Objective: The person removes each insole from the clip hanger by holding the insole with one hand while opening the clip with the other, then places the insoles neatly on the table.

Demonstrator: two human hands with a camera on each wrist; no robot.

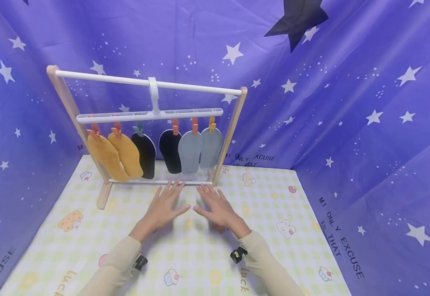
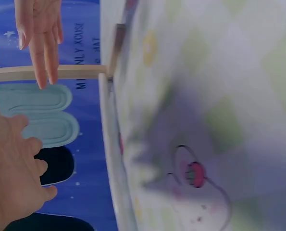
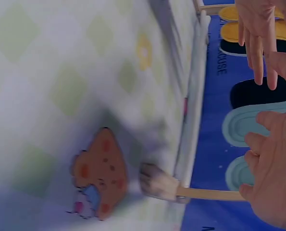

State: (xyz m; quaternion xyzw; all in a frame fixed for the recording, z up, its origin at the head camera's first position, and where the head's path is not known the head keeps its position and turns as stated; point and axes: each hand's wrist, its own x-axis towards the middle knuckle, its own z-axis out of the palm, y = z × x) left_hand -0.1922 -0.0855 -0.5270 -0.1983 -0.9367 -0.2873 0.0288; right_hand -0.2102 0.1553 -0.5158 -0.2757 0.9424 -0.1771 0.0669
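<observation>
Both hands are held out over the table in front of a small rack. My left hand (image 1: 164,204) has its fingers spread and holds nothing; my right hand (image 1: 216,205) is likewise spread, thumbs pointing toward each other. Beyond them a white hanger (image 1: 156,114) hooks over the rack's top bar. Clothespins hold insoles along it: yellow insoles (image 1: 105,158) at the left, a black insole (image 1: 146,155) and another black insole (image 1: 168,150) in the middle, light blue insoles (image 1: 190,153) at the right. In the left wrist view the right hand (image 2: 44,36) shows beyond the left.
The wooden rack (image 1: 231,131) has a white top bar (image 1: 107,78) and a low bar (image 1: 156,182) near the fingertips. A checked, cartoon-printed cloth (image 1: 267,255) covers the table. Purple star-printed curtains (image 1: 340,107) enclose the back and sides.
</observation>
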